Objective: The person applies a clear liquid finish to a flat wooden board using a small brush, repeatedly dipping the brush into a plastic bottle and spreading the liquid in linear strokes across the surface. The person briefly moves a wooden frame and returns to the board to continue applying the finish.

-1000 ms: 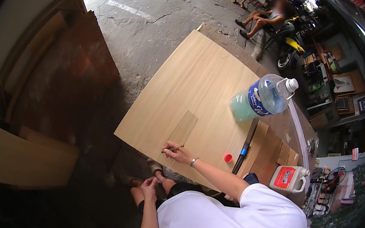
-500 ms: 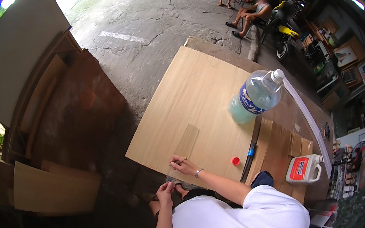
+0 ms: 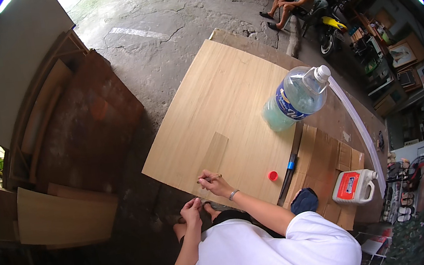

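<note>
My right hand (image 3: 211, 184) is closed on a thin pen-like tool (image 3: 217, 176), over a translucent straight strip (image 3: 218, 145) lying near the left front of a pale wooden board (image 3: 217, 90). My left hand (image 3: 191, 211) is pinched just below the board's front edge, by the strip's near end; what it grips is unclear. A large plastic bottle (image 3: 285, 112) with bluish-green contents stands on the board's right side. A small red cap (image 3: 272, 176) and a long dark bar with blue tape (image 3: 292, 156) lie to the right of my right hand.
A jug (image 3: 349, 190) and dark cloth (image 3: 304, 203) lie on cardboard at right. Wooden panels (image 3: 64, 212) lean at left. Beyond the board are cracked concrete floor (image 3: 140, 51), a seated person (image 3: 302, 2), a motorbike (image 3: 333, 27) and a long pale strip (image 3: 357, 121).
My left hand has risen from near my knees to the board's front edge. The view has shifted; my right hand stays on the tool over the strip.
</note>
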Demonstrator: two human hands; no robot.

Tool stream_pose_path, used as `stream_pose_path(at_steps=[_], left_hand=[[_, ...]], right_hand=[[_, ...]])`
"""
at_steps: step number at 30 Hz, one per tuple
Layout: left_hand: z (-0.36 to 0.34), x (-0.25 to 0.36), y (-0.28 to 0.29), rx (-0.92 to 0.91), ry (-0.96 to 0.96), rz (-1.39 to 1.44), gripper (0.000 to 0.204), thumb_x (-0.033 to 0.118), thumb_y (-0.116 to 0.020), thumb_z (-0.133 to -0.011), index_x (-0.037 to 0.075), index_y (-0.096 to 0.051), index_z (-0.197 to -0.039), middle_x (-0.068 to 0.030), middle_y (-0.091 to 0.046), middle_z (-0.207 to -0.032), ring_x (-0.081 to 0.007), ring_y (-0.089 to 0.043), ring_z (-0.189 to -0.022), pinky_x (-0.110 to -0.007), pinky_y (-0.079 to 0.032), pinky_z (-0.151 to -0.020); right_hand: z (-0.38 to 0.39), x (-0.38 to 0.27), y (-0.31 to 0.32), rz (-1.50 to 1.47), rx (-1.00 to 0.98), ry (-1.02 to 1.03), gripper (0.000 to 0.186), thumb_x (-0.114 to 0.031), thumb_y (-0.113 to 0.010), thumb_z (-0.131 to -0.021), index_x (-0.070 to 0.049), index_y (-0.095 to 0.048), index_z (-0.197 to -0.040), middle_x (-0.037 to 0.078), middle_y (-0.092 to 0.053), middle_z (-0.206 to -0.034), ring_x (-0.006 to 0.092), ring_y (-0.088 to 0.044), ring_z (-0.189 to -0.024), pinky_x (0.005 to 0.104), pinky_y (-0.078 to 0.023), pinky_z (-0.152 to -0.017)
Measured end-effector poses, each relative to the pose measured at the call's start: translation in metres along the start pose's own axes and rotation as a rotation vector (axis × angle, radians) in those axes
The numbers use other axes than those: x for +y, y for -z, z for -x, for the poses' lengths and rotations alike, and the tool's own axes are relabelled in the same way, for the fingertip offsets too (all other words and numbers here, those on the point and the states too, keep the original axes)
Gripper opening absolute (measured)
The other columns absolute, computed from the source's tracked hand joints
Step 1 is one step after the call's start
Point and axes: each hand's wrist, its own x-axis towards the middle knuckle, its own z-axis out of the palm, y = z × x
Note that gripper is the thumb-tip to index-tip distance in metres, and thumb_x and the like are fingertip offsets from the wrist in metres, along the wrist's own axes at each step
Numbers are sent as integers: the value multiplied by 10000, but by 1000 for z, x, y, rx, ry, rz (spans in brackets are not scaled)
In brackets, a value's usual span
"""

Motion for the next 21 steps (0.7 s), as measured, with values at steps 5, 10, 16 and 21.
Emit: stream_pose_path(at_steps=[5,10,16,21], left_hand=[[1,5,-10,30,2,-38,209,114,-797,-816,7,-683,-955,-56,-698,-840,-151,-668,-721,-251,-520,-609],[-1,11,-17,60,39,-76,192,96,-788,-823,12,-667,-947,-61,-695,-824,-146,-660,-698,-244,-506,-584],[3,21,-14,36,106,-124,240,113,-780,-835,19,-640,-1006,-72,-701,-875,-164,-677,-770,-278,-514,-667],[5,27,-12,-28,135,-127,216,117,-751,-867,30,-627,-1020,-62,-686,-890,-176,-673,-817,-297,-520,-699]], right_hand=[[10,-9,4,56,18,23,291,-292,-593,-949,-3,-571,-945,105,-667,-774,166,-653,-702,306,-511,-652],[18,-22,9,207,51,141,223,-232,-596,-950,-10,-577,-953,109,-688,-828,164,-664,-735,303,-521,-671],[31,-34,12,147,82,154,231,-249,-589,-945,-18,-576,-948,138,-656,-785,224,-656,-709,335,-508,-672],[48,-36,22,201,144,205,222,-246,-566,-954,-25,-551,-937,131,-606,-728,231,-596,-650,346,-480,-648]])
